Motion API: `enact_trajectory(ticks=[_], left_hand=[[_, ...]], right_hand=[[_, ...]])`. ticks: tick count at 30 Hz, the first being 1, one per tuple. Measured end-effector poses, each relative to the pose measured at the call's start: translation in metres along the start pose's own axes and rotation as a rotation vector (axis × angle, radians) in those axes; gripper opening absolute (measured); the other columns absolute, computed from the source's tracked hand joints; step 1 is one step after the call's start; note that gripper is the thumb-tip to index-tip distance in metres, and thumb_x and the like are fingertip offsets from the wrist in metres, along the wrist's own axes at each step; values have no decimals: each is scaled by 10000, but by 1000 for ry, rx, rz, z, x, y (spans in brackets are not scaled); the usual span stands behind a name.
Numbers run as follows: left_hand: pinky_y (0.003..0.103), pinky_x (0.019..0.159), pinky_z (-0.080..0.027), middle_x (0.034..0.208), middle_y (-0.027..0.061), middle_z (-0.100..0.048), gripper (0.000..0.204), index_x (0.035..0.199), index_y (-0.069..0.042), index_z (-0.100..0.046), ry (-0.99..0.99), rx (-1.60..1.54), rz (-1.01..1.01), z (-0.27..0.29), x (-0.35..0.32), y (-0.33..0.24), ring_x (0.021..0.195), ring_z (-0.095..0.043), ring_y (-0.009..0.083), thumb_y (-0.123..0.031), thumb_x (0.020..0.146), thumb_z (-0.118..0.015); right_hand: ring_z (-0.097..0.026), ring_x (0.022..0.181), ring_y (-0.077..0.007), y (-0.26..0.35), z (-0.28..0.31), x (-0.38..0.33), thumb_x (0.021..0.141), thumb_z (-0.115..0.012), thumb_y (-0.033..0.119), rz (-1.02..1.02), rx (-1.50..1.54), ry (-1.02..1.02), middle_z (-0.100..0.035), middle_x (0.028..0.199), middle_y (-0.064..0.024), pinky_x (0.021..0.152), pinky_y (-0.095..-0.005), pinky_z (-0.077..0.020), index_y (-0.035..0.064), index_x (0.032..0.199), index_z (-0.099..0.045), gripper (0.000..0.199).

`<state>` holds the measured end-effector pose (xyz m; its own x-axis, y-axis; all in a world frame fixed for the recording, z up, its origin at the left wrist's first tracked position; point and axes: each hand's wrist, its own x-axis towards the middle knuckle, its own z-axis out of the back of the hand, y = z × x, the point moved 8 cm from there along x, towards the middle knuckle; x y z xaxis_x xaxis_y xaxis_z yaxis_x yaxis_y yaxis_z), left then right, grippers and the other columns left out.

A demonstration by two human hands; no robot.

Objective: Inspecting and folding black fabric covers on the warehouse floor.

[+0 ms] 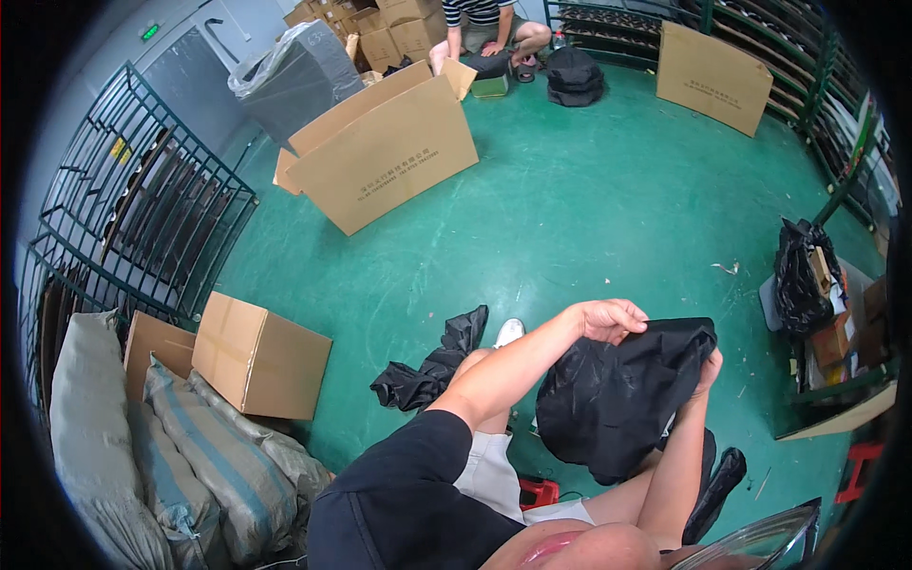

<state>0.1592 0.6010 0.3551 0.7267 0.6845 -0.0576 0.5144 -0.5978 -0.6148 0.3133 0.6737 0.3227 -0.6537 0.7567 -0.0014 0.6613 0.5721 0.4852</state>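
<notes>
The left hand [611,321] pinches the upper edge of a large, soft black fabric piece [600,404] between closed thumb and fingers, while the right hand [706,372] touches its right side (fingers mostly hidden; how far they close, I cannot tell). The fabric hangs over the right leg [619,496], right of a crumpled black cloth [432,372] on the smooth green floor [380,275].

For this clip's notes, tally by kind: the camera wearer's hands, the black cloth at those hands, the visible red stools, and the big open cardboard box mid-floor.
Hands: 2 (left hand, right hand)
Black cloth: 1
Red stools, both partly visible: 2
Open cardboard box: 1
Total: 6
</notes>
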Motion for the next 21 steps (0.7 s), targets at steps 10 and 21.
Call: enact_trajectory(ticks=[10, 21], left_hand=[[298, 852, -522, 1012, 58, -662, 220, 1073, -21, -559, -27, -4, -191, -22, -14, -26, 924, -653, 145, -198, 957, -617], [330, 901, -511, 1062, 105, -642, 348, 1165, 40, -524, -15, -85, -492, -18, -27, -50, 985, -649, 198, -230, 958, -597]], right_hand=[[-653, 1056, -322, 3, -68, -18, 545, -863, 144, -132, -138, 266, -645, 1181, -224, 991, -413, -486, -158, 1233, -508, 831], [-606, 1141, -328, -23, -71, -24, 514, -895, 126, -197, -255, 259, -607, 1274, -204, 1021, -418, -444, -120, 1316, -475, 939]])
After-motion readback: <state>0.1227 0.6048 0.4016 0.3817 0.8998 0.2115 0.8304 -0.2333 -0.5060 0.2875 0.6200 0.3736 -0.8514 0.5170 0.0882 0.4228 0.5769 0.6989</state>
